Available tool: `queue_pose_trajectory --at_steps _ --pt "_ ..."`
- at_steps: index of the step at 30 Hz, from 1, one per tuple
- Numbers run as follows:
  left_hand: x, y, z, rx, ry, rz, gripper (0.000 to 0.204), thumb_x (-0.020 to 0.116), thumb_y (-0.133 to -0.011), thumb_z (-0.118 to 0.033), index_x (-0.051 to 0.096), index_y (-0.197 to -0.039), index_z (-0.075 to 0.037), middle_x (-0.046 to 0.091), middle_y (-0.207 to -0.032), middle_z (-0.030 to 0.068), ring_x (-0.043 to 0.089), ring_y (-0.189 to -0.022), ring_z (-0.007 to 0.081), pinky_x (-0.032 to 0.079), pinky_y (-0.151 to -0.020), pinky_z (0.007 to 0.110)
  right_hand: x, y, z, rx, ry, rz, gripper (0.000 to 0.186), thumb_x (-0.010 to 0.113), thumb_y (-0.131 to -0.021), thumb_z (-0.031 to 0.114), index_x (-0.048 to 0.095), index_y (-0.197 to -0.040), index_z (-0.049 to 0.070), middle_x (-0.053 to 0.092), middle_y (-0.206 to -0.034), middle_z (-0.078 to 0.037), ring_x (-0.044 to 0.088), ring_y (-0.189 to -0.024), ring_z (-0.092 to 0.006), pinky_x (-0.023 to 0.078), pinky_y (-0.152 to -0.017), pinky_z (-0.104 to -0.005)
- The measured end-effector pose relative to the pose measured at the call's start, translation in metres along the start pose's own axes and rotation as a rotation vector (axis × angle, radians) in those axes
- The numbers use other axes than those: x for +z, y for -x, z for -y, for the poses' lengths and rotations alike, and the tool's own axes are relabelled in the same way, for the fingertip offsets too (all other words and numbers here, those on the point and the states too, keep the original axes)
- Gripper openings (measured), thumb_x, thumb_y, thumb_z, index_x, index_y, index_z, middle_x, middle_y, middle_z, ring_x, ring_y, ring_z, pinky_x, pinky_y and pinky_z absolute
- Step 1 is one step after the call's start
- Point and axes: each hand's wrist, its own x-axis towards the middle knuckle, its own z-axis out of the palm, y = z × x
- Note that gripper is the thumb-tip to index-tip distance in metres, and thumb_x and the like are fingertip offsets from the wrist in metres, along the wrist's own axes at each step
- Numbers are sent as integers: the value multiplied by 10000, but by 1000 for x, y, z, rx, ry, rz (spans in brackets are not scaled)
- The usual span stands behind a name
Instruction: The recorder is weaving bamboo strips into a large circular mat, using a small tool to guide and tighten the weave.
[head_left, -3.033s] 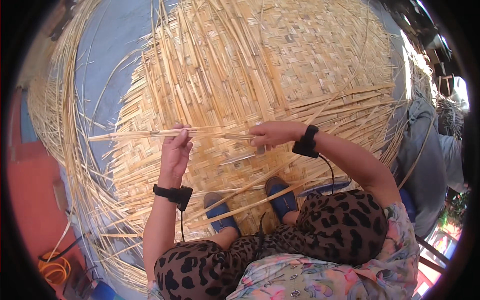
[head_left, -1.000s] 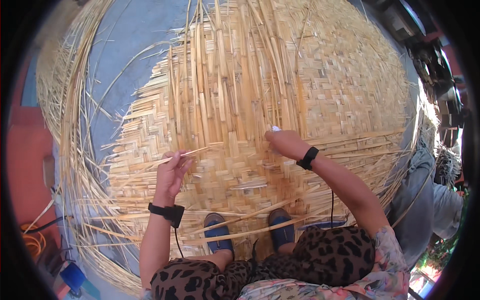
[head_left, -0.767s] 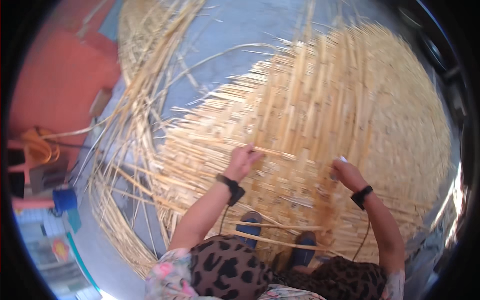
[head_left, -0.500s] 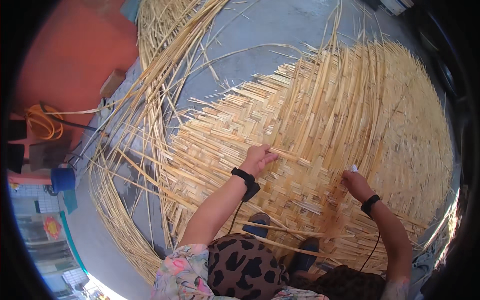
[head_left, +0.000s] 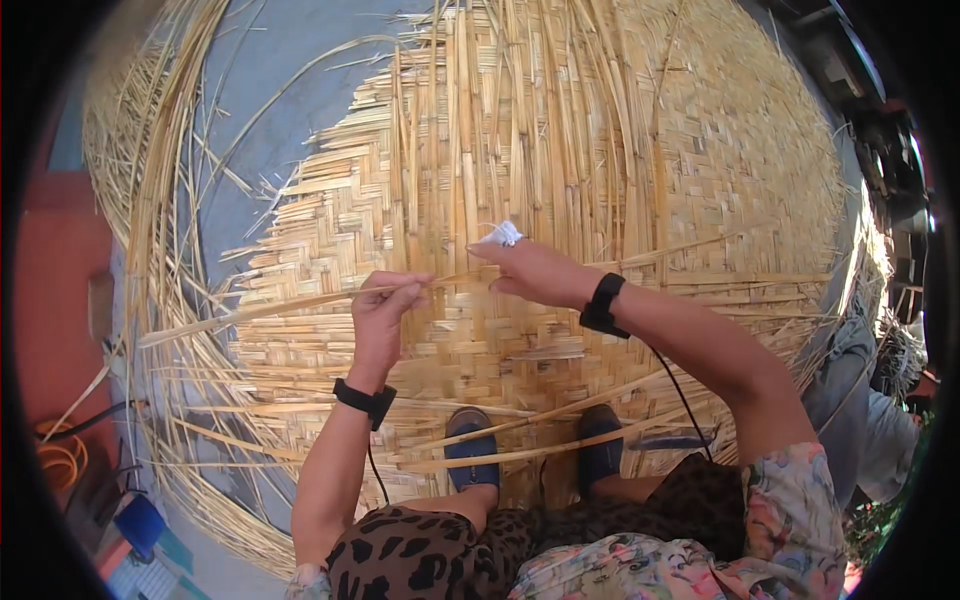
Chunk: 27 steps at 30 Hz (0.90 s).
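I have my left hand (head_left: 383, 310) closed in a pinch on a long pale cane strip (head_left: 225, 320), which runs sideways over a woven mat (head_left: 745, 130). My right hand (head_left: 535, 275) is close by to the right, fingers curled along the line of the strip; what they grip is hidden. A small white wrapping or scrap (head_left: 505, 234) shows at its fingers. Loose upright splints (head_left: 460, 130) lie on the mat beyond both hands. My feet in blue shoes (head_left: 470, 450) stand on the mat below more crosswise strips.
Long loose splints (head_left: 145, 150) lie in a heap at the left on grey floor (head_left: 265, 70). At the far left are a red surface (head_left: 55, 290), an orange coiled hose (head_left: 62, 460) and a blue container (head_left: 140, 520). Grey cloth (head_left: 870, 430) lies at the right.
The view has swung back from the red surface at the left toward the mat. My right hand has come nearer my left, which still pinches a strip; the strip now reaches further left.
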Motion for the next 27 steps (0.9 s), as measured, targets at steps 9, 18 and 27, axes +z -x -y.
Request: queue_pose_trajectory --at_steps 9,18,27 --pt "-37 -79 -9 331 -1287 403 262 637 -897 -178 692 -1080 2 633 -871 151 628 -859 294 502 -788 347 49 -10 -3 -206 -312 -26 90 662 -902 187 633 -936 109 626 -792 -128 627 -761 -341 511 -708 -440" --pt "39 -86 5 -353 101 233 816 302 -985 -699 552 -1362 -19 650 -1224 88 611 -1084 190 495 -910 340 62 16 -4 195 -505 -401 151 688 -893 209 612 -867 81 556 -681 -129 578 -604 -273 457 -545 -372" --pt "46 -107 4 -574 102 539 522 388 -1051 -405 584 -1267 27 684 -1115 135 673 -970 240 561 -805 328 97 4 -13 464 -942 -580 168 680 -898 164 600 -846 26 476 -634 -8 429 -608 -82 383 -545 -284"
